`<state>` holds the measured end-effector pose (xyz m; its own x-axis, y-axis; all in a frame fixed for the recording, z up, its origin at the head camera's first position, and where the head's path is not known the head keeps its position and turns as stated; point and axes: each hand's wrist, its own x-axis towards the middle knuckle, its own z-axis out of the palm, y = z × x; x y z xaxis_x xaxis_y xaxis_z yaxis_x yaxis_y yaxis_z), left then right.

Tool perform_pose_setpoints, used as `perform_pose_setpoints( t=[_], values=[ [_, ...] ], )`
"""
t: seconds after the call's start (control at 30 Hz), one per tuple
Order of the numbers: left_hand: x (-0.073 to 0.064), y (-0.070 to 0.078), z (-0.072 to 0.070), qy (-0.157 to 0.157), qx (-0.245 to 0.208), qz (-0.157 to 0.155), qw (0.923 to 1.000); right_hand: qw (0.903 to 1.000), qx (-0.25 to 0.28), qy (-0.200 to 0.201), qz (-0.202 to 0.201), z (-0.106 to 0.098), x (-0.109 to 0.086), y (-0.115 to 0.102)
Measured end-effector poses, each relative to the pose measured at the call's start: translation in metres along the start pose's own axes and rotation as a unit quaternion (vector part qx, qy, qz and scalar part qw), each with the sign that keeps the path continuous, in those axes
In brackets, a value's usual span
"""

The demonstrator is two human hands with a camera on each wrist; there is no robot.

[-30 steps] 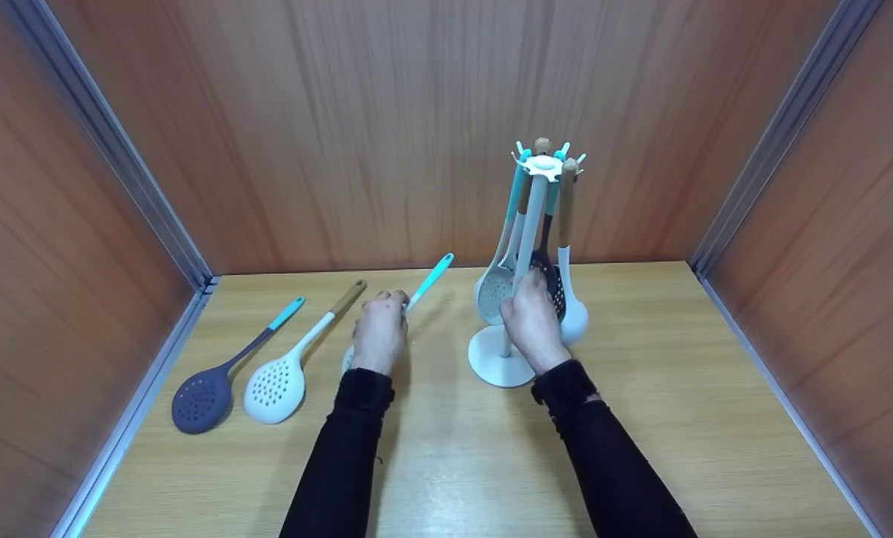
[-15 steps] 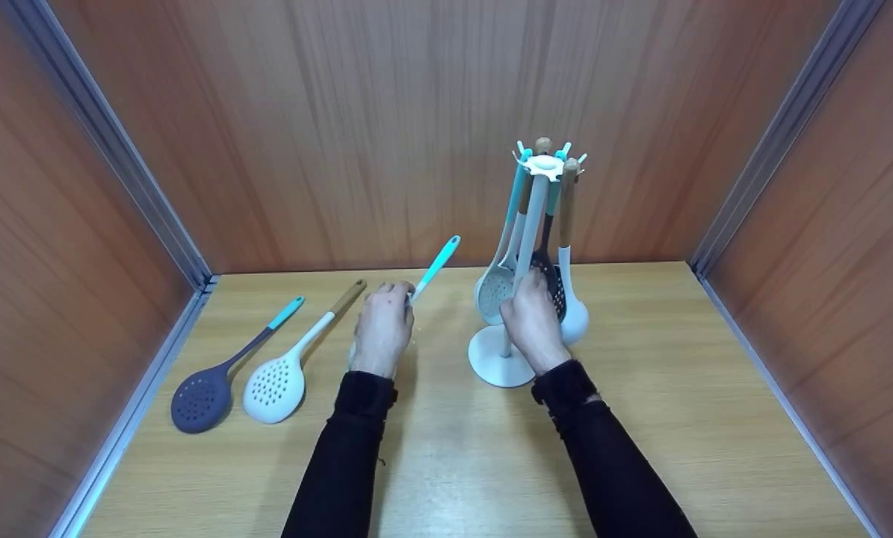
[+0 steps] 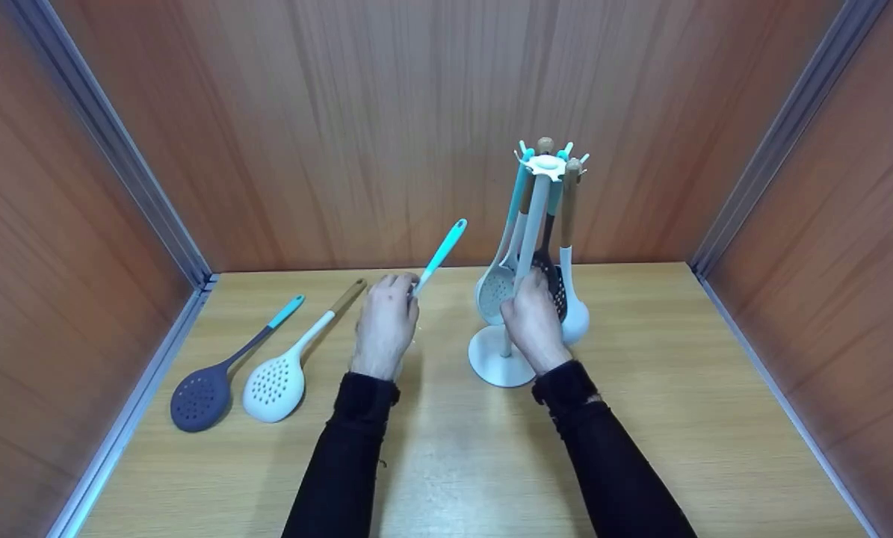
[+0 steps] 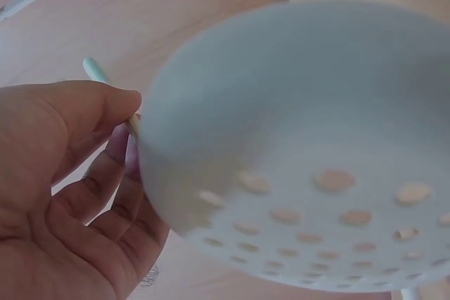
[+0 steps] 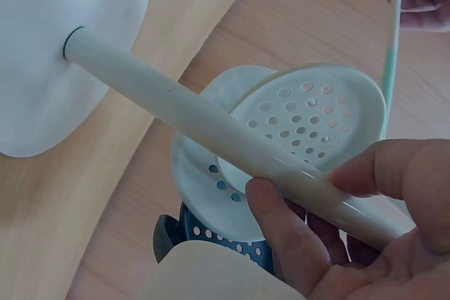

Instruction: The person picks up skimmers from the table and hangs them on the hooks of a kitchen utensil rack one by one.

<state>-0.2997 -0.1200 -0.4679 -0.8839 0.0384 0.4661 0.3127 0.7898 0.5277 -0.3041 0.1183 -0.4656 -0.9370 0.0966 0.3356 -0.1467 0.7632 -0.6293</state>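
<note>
My left hand (image 3: 386, 321) pinches the neck of a pale skimmer (image 4: 281, 124) between thumb and fingers. Its turquoise handle (image 3: 444, 246) points up and away towards the back wall. In the head view my hand hides the skimmer's head; the left wrist view shows it large, with round holes. My right hand (image 3: 533, 317) holds the white pole (image 5: 176, 110) of a utensil stand, above its round base (image 3: 491, 362). From the stand's top hooks (image 3: 547, 166) hang several utensils, among them a pale skimmer (image 3: 497, 291), a dark slotted utensil (image 3: 543, 258) and a white ladle (image 3: 575, 317).
On the table's left lie a dark skimmer (image 3: 201, 400) with a turquoise handle and a white skimmer (image 3: 274, 388) with a wooden handle. Wood-look panels (image 3: 386, 134) enclose the table (image 3: 678, 418) at the back and both sides.
My left hand has risen and moved slightly right and away, bringing the skimmer along; its handle tip now stands higher and nearer the stand. The right hand keeps its place on the pole.
</note>
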Motion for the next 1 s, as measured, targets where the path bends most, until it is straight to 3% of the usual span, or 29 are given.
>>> perform_pose_setpoints(
  t=[0.47,0.73,1.0],
  values=[
    [0.000,0.019,-0.012,0.010,-0.023,0.003,0.9997,0.9999,-0.002,-0.006,0.008,0.001,0.002,0.000],
    [0.000,0.025,-0.015,0.044,-0.032,0.036,0.9979,1.0000,-0.003,-0.002,-0.003,0.000,0.001,0.000],
    [0.001,0.036,-0.024,0.047,-0.038,0.033,0.9976,0.9998,-0.008,-0.014,0.009,0.000,0.002,0.002]
  ],
)
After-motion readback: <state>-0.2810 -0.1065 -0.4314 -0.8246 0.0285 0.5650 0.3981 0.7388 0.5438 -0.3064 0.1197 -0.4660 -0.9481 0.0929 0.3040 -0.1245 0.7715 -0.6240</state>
